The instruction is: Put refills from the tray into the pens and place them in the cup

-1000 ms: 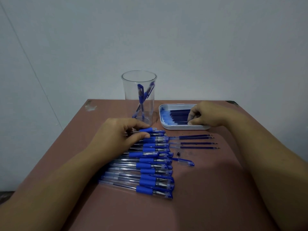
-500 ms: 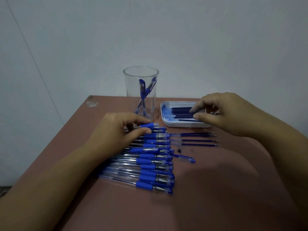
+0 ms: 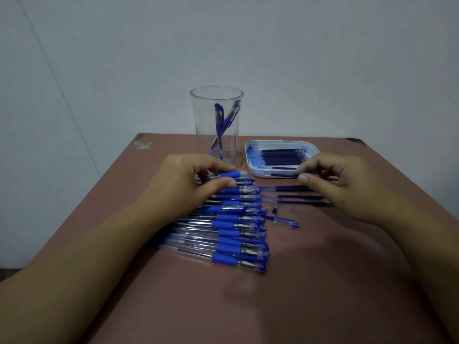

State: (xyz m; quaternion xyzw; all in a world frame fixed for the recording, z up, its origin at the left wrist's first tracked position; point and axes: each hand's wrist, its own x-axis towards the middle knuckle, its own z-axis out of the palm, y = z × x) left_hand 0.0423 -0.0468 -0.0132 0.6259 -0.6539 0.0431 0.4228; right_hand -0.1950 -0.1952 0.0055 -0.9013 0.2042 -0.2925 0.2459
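Between thumb and forefinger, my left hand [image 3: 188,180] pinches the farthest pen [image 3: 232,174] at its blue sleeve. Just right, my right hand [image 3: 342,182] pinches a refill [image 3: 283,174] over the tray [image 3: 249,155] rim. I'd level it with the barrel mouth; the cup [image 3: 198,120] stands just beyond.

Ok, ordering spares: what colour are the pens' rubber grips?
Blue; the grips show best in the head view.

Plain indoor room: bare white wall [image 3: 298,58], brown table [image 3: 323,294].
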